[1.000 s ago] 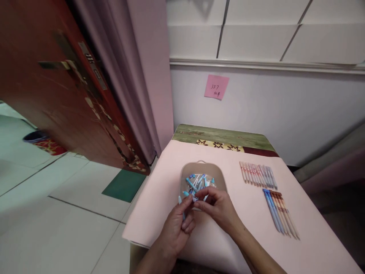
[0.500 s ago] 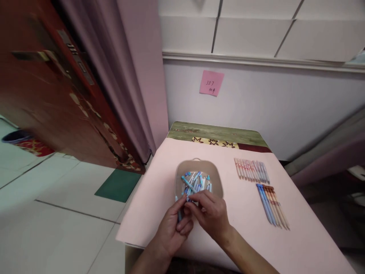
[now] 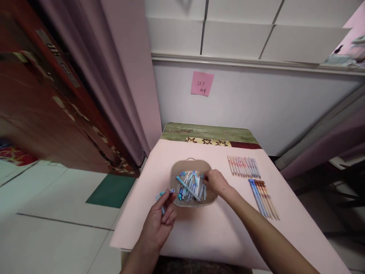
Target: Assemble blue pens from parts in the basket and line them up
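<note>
Our left hand [image 3: 164,213] palm up left of basket [image 3: 212,196], fingers curled round blue pen parts [image 3: 163,193]. Our right hand [image 3: 213,182] reaches over basket's right side, fingertips bent down; its grip we cannot tell. Palm hides parts' lower ends. Parts poke past thumb and fingertips.

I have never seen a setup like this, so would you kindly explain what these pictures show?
There is no robot: a person works bare-handed, and every picture comes from one camera on their head, looking forward and down. On the pink-covered table stands a beige tub of loose blue and white pen parts. To its right lie two neat groups of pens: pinkish to grey ones, and, nearer the person, blue and brown ones. The left hand holds small blue pieces. The right hand is at the tub's right side; whether it grips anything is unclear.
</note>
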`<action>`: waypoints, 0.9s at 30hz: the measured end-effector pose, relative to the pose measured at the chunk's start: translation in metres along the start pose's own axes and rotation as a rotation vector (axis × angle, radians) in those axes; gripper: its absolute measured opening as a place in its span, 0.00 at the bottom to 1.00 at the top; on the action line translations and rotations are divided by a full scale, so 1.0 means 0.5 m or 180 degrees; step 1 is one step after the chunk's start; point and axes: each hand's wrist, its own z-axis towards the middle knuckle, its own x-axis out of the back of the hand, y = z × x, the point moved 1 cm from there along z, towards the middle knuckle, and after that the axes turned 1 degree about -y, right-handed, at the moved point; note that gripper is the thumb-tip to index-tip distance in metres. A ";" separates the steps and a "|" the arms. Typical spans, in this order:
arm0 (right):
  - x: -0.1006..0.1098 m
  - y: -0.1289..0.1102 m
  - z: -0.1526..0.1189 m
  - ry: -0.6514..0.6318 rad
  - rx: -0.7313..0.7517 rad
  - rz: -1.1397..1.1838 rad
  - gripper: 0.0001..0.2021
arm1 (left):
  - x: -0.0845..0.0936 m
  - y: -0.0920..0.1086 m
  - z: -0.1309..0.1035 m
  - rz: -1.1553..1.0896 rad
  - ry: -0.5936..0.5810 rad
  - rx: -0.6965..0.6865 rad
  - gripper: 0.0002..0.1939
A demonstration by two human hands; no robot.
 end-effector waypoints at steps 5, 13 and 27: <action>-0.067 -0.046 0.038 -0.0306 -0.0248 -0.0092 0.13 | 0.003 -0.003 -0.006 0.0053 -0.0011 -0.0038 0.08; -0.100 -0.060 0.068 -0.0501 -0.0663 0.0138 0.17 | 0.004 -0.002 -0.005 0.0072 -0.0074 0.0002 0.07; -0.050 -0.056 0.041 -0.0248 -0.0337 0.1081 0.07 | 0.009 0.001 -0.005 -0.0011 -0.0140 0.0043 0.06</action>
